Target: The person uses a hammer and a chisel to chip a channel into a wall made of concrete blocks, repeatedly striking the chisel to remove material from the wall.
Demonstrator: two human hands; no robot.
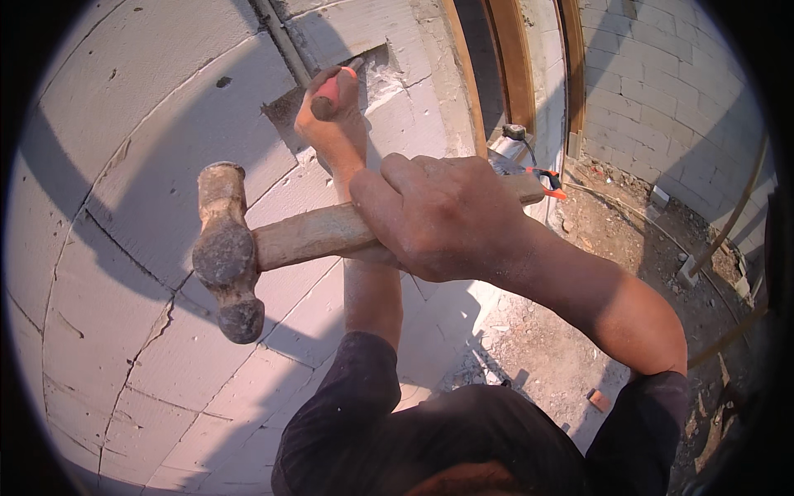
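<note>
My left hand point(337, 132) is closed around a chisel point(327, 97) with a red grip. The chisel's metal end leans into a rough recess point(378, 64) cut in a pale block wall point(165, 223). My right hand point(451, 217) grips the wooden handle of a ball-peen hammer point(225, 252), nearer the camera. The worn, dusty hammer head points left, apart from the chisel, and its handle passes in front of my left forearm. Part of the recess is hidden behind my left hand.
A straight groove point(279, 40) runs up the wall above the recess. Brown frames point(506, 62) stand to the right, before a grey block wall point(662, 99). Rubble covers the ground point(579, 322), with a reddish brick piece point(599, 401). An orange and black object point(552, 183) lies beyond the hammer handle.
</note>
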